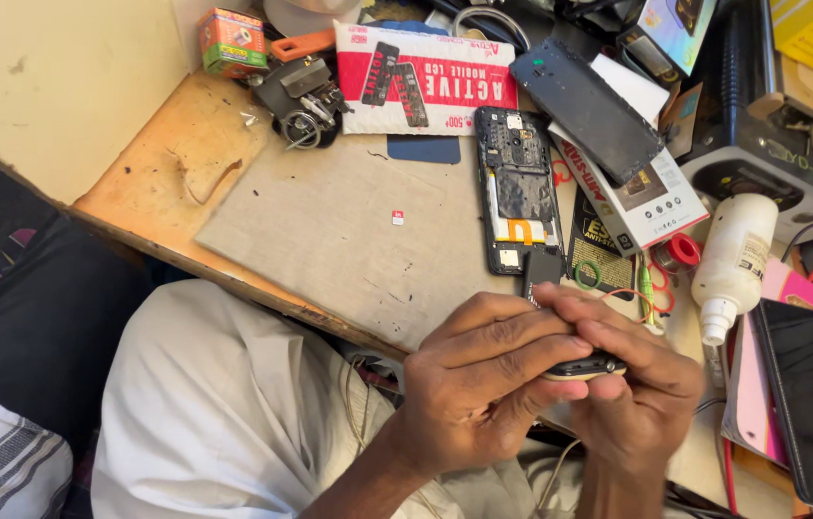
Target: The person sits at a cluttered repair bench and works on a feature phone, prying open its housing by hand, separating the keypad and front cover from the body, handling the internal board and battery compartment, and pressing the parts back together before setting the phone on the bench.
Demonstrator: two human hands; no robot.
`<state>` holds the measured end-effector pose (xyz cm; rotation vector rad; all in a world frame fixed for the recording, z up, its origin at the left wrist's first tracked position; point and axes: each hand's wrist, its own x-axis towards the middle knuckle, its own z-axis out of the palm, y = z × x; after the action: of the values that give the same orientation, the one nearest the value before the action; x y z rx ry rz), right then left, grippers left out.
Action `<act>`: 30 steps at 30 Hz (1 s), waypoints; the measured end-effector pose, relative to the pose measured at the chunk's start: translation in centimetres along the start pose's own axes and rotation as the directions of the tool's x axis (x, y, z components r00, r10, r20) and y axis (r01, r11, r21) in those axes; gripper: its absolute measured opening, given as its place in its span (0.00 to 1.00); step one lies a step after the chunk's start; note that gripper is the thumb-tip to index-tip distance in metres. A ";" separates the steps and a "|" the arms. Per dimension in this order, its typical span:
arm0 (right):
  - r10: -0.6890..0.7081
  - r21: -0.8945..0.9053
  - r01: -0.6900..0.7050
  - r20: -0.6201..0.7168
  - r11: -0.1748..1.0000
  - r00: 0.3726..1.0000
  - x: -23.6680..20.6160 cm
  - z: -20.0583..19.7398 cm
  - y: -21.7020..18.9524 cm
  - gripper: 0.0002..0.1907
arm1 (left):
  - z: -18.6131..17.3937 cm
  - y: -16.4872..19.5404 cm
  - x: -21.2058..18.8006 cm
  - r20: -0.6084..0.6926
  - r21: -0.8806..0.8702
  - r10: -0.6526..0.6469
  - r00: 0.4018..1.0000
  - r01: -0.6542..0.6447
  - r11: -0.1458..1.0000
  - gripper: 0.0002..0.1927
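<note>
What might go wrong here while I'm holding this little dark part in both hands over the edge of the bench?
The small dark part, pinched between left hand and right hand, sits past the bench edge, so it may drop into your lap. Your wrists could nudge the opened phone or white bottle.

Both hands are joined low in the head view, just off the desk edge. The left hand (483,384) lies back-up, knuckles toward the camera, its fingers (512,332) curled over and across to the right. The thumb is tucked under and not visible. The left forearm runs down and to the left, bare to the elbow, out of a pale sleeve. The right hand (642,389) sits beneath and beside it, fingers bent, fingertips pressed against those of the left. Both hands are closed in a pinching grip. The right wrist drops straight down out of view.
</note>
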<state>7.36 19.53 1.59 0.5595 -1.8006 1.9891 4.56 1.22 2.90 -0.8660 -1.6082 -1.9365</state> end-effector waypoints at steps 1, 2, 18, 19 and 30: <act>0.005 -0.083 -0.003 0.020 0.997 1.000 0.3 -0.4 -0.5 0.20 | 0.0 0.0 0.0 0.011 0.002 -0.005 1.000 0.005 1.000 0.12; 0.012 -0.165 -0.005 0.040 0.986 0.999 0.3 -0.5 -1.0 0.21 | 0.0 0.0 0.0 0.017 0.006 -0.010 1.000 0.010 1.000 0.12; -0.075 -0.776 0.031 -0.021 0.630 0.997 -1.7 -2.2 -6.4 0.16 | 0.5 -2.8 1.7 0.375 0.091 -0.014 0.927 -0.021 0.996 0.20; -0.057 -0.742 0.015 -0.032 0.671 0.998 -2.1 -2.2 -6.3 0.17 | 0.2 -3.0 1.9 0.387 0.134 -0.047 0.921 -0.005 0.991 0.20; 0.040 -0.906 -0.013 0.004 0.423 0.999 -3.3 -1.9 -6.3 0.20 | 0.0 -3.8 2.0 0.538 0.153 -0.154 0.829 0.083 0.985 0.18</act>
<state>13.50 21.91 4.92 0.1646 -2.5249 0.6920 0.53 2.05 1.79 -1.3915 -2.1250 -1.7290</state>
